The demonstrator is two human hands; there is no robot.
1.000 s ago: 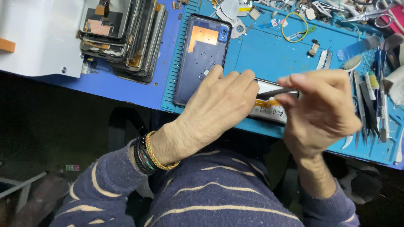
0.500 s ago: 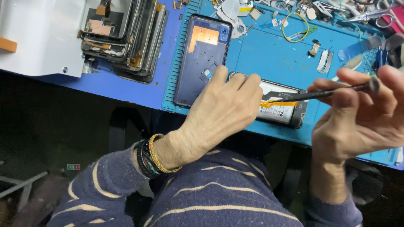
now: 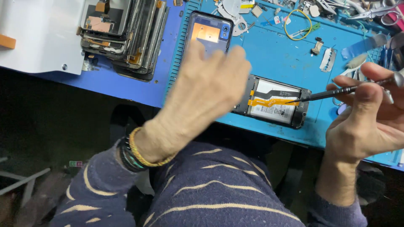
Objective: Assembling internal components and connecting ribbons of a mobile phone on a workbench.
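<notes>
The opened smartphone (image 3: 273, 102) lies at centre right of the frame on the blue work mat (image 3: 273, 54), its back cover already off: the battery and an orange flex cable across it are bare. The removed back cover (image 3: 209, 31) sits in the upper middle, face down, partly behind the left hand. So the opening looks done; judging by the exposed cable and battery, the inner work appears barely begun, and nothing seems lifted out of the chassis yet.

The right hand (image 3: 370, 122), at the right edge, grips a thin dark screwdriver (image 3: 336, 91) between thumb and fingers, its tip reaching the right end of the orange flex cable. The left hand (image 3: 206, 92) is motion-blurred in the middle of the frame — fingers spread and loose, grasping nothing, hovering over the phone's left end and the mat.

Compared with half a second earlier, the left hand has lifted off the phone, where it had been pressing the left end down, and swung up and left; the phone's body is now far more visible. The right hand and tool stay in much the same place, the tip still at the cable.

In the upper left a stack of phone screens (image 3: 122, 38) rests beside a white panel (image 3: 38, 38); a yellow wire loop (image 3: 297, 24) and a razor blade (image 3: 327, 59) lie on the mat at upper right.
</notes>
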